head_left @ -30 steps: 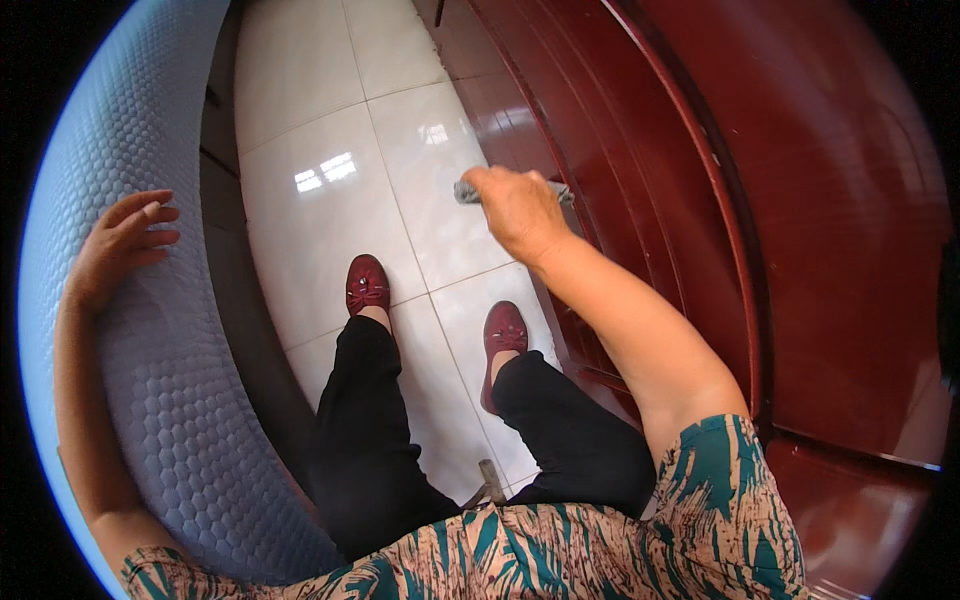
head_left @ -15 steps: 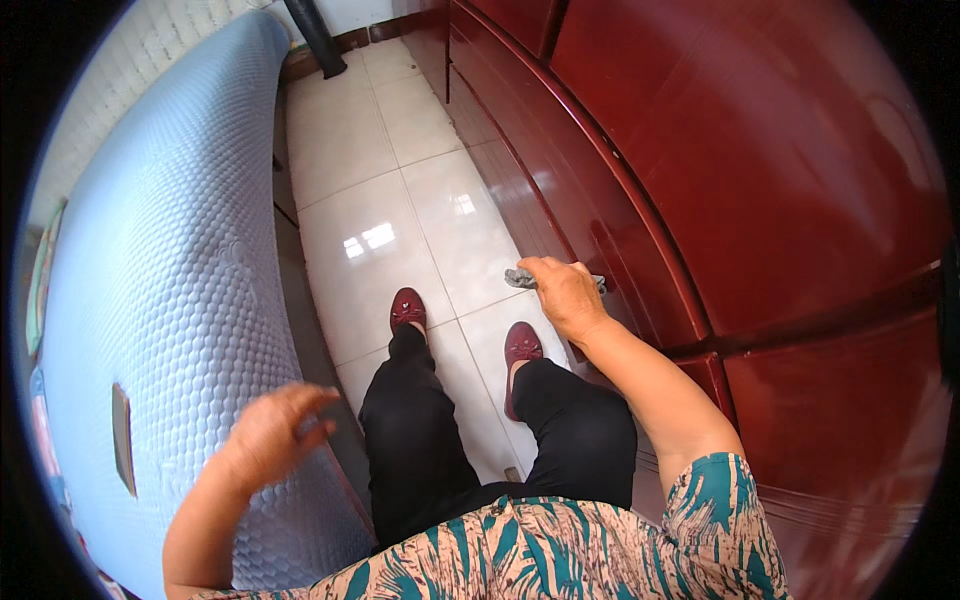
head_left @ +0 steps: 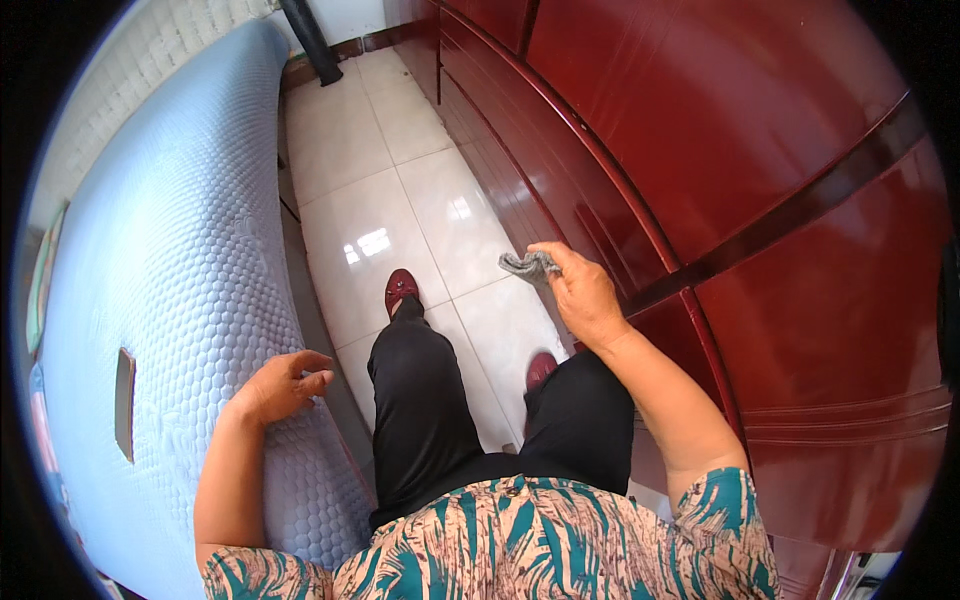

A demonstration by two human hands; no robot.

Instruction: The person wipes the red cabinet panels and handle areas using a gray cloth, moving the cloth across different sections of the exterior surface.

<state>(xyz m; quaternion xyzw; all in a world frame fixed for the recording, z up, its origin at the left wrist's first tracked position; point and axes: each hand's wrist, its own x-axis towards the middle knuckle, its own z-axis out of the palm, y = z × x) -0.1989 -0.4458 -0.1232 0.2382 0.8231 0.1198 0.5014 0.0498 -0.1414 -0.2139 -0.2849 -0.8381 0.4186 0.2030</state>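
My right hand (head_left: 587,300) is closed on a crumpled grey cloth (head_left: 528,265), part of which sticks out past the fingertips. It is beside the lower front of a glossy dark-red wooden cabinet (head_left: 800,300); whether the cloth touches the wood, I cannot tell. Over the near edge of a bed with a light-blue quilted cover (head_left: 190,260), my left hand (head_left: 285,387) hangs with its fingers loosely bent and the thumb apart, holding nothing.
Shiny pale tiles (head_left: 345,130) form a narrow aisle between bed and cabinet. A flat, dark-edged rectangular object (head_left: 125,405) lies on the bed. At the aisle's far end a black post-like object (head_left: 313,42) stands against the wall. My dark-red shoes (head_left: 401,288) are on the floor.
My right hand, still holding the cloth, has shifted slightly and turned, with more cloth showing at its left. My left hand, blurred before, has moved a little. My right foot has stepped back.
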